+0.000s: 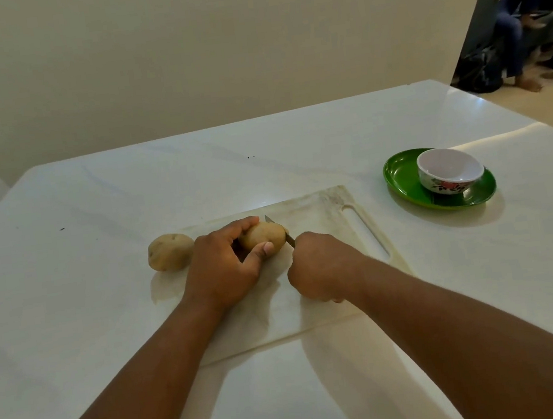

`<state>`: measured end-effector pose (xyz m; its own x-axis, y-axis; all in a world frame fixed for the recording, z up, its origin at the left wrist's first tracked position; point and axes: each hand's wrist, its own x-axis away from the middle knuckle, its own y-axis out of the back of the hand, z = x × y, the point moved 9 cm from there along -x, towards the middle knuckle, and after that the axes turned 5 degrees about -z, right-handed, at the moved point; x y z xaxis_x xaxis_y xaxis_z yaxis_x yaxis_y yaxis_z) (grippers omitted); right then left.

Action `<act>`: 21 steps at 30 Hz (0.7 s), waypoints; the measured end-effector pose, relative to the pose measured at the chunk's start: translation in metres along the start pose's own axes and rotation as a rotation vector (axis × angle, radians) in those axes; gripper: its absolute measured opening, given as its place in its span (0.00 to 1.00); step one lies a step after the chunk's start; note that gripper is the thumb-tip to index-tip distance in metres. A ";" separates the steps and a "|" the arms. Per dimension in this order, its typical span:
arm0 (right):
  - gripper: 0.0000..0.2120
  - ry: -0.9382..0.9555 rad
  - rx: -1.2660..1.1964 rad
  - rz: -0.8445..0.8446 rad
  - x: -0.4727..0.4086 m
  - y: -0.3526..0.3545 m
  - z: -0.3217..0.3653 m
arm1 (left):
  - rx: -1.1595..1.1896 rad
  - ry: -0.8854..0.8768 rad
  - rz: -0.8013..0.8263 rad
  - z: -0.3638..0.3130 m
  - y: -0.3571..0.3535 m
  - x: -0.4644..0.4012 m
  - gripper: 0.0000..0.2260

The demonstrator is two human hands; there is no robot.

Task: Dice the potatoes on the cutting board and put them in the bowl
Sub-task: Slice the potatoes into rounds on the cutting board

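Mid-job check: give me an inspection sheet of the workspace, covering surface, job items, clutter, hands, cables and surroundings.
Surface: glossy white table; a few dark specks.
Job's things: pale rectangular plastic cutting board with handle slot; brown whole potato on it, uncut as far as visible; second brown potato at the board's left edge; thin metal knife against the held potato; empty white floral bowl on a round green plate, right of the board.
Clutter: nothing seen.
Hands: left hand grips the potato; right hand grips the knife handle.
Cables: nothing seen.
Surroundings: beige wall; seated people at far right.
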<state>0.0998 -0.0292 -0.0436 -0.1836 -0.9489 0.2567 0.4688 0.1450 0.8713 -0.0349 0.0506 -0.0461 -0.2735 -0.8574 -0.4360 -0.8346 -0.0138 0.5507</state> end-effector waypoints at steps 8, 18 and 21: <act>0.05 -0.055 -0.010 0.029 0.002 0.002 0.004 | -0.013 -0.019 0.008 -0.004 0.001 0.002 0.24; 0.03 -0.129 0.139 0.071 0.029 -0.006 -0.015 | 0.028 0.061 0.018 0.004 0.003 0.004 0.25; 0.04 -0.148 0.080 0.044 0.040 0.001 -0.036 | 0.054 0.076 0.015 0.006 0.004 0.005 0.23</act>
<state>0.1239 -0.0769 -0.0474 -0.2924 -0.8905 0.3486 0.4097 0.2127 0.8871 -0.0426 0.0496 -0.0507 -0.2511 -0.8938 -0.3717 -0.8558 0.0256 0.5167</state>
